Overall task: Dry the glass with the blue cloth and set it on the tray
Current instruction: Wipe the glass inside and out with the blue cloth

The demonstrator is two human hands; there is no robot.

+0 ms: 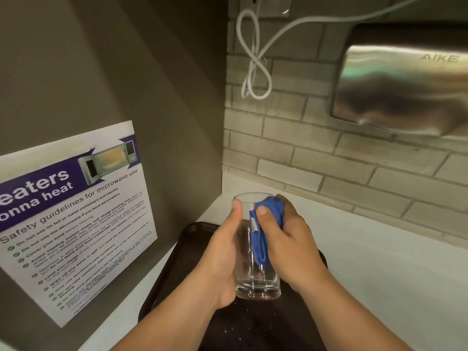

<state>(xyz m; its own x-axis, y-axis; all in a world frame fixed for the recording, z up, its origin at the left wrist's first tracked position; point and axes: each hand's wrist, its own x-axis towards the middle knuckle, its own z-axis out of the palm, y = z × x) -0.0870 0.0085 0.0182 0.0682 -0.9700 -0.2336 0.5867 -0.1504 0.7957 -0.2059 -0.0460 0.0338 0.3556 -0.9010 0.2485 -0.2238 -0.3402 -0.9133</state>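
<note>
A clear drinking glass (255, 282) is held upright just above the dark brown tray (182, 252). My left hand (222, 259) wraps its left side, thumb up near the rim. A folded blue cloth (266, 224) is pressed against the glass's right side and over the rim by my right hand (291, 247), whose thumb lies on the cloth. Whether the base of the glass touches the tray I cannot tell.
The tray lies on a white counter (379, 262) in a corner. A grey panel with a microwave safety poster (76, 214) stands on the left. On the brick wall behind hang a steel hand dryer (405, 84) and a looped white cable (253, 67).
</note>
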